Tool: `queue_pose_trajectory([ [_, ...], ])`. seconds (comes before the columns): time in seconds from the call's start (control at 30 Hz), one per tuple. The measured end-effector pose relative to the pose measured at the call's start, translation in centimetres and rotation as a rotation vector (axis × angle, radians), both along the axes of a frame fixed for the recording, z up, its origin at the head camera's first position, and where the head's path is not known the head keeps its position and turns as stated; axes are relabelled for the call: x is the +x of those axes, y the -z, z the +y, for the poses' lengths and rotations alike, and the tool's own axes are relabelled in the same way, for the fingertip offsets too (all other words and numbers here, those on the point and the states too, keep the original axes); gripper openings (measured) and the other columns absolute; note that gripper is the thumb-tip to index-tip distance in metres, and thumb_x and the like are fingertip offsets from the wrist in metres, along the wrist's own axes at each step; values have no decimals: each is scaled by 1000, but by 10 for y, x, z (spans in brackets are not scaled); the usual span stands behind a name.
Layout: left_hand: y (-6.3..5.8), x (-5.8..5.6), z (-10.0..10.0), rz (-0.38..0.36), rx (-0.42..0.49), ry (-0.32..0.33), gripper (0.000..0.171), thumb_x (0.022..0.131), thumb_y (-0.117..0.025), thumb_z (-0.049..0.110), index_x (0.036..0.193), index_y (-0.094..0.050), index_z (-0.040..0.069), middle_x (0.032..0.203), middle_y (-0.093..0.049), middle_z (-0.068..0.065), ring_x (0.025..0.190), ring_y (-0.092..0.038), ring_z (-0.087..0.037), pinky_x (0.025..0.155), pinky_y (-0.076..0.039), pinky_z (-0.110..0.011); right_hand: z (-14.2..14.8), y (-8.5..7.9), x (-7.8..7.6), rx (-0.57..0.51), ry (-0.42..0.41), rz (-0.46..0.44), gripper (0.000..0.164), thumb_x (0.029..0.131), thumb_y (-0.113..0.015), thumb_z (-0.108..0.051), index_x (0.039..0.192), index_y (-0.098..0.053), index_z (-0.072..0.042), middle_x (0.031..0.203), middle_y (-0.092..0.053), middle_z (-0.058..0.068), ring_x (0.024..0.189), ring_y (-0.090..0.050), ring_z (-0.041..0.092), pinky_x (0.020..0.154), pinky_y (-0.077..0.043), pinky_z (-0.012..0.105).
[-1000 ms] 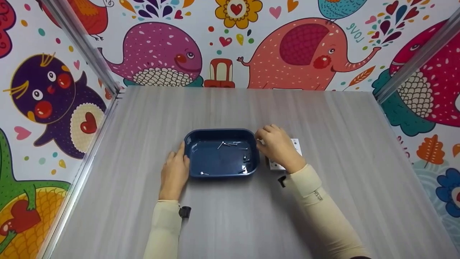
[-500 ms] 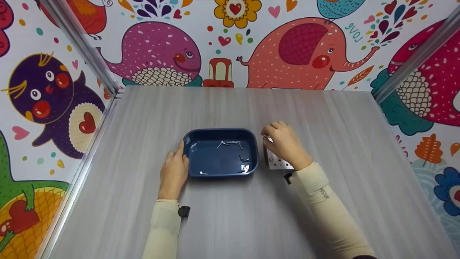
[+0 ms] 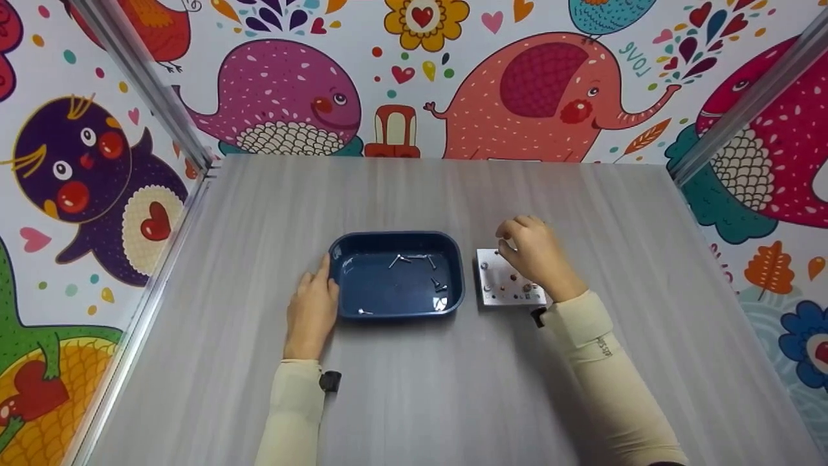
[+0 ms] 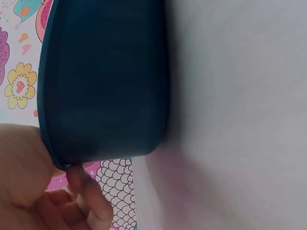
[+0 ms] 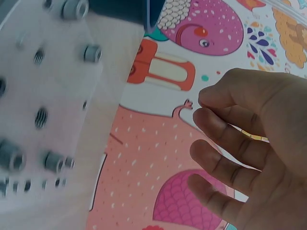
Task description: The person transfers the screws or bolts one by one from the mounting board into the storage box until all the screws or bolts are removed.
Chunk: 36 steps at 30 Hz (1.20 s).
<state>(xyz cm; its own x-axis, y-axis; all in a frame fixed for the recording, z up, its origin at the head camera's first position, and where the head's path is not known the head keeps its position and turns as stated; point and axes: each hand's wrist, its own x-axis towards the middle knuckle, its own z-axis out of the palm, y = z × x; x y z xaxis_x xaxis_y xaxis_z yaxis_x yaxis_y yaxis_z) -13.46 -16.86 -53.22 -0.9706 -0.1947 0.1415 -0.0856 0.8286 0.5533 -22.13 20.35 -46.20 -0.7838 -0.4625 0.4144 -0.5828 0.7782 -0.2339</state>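
My left hand grips the left rim of a dark blue plastic tray, thumb at the rim and fingers along the outside wall. In the left wrist view its fingers press the tray's corner. Several small metal screws lie scattered inside the tray. My right hand hovers over the far right part of a silver metal block, fingers loosely bent. In the right wrist view thumb and index tips nearly meet, with nothing visible between them. Socket-head screws stand up from the block's drilled face, beside small holes.
The block stands just right of the tray on a grey wood-grain table. Printed cartoon walls rise at the back and both sides, with metal corner rails. A black camera is strapped at the left wrist.
My right hand has moved right, from the tray's right rim to over the block, uncovering much of the block. Screws near the tray's right end have shifted. The left hand has stayed put.
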Motion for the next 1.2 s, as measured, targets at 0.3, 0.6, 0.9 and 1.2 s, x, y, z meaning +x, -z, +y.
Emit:
queue_pose_trajectory([
  [0.3,0,1,0,1,-2,2,50,101,-55,10,150,-46,6,103,-61,-24,74,-60,-39,66,-50,-54,21,5,-4,4,74,-12,6,83,-71,1,90,-71,0,84,-66,12,77,-62,32,67,-50,48],
  [0.6,0,1,0,22,-4,3,50,100,-56,9,149,-47,5,99,-60,-24,71,-57,-36,64,-50,-53,34,20,-11,14,123,-67,7,85,-72,0,91,-71,1,87,-67,15,78,-63,34,69,-52,47],
  [0.9,1,0,0,0,5,-1,51,101,-55,11,150,-46,7,100,-60,-24,72,-58,-38,65,-50,-54,38,46,-16,53,139,-105,10,83,-76,-1,92,-72,3,87,-68,16,79,-64,35,71,-52,48],
  [1.2,1,0,0,-4,13,-14,51,101,-55,12,151,-46,8,101,-60,-23,76,-60,-40,67,-50,-55,35,57,-16,93,142,-121,5,84,-73,1,89,-75,1,86,-68,16,79,-65,36,69,-54,49],
])
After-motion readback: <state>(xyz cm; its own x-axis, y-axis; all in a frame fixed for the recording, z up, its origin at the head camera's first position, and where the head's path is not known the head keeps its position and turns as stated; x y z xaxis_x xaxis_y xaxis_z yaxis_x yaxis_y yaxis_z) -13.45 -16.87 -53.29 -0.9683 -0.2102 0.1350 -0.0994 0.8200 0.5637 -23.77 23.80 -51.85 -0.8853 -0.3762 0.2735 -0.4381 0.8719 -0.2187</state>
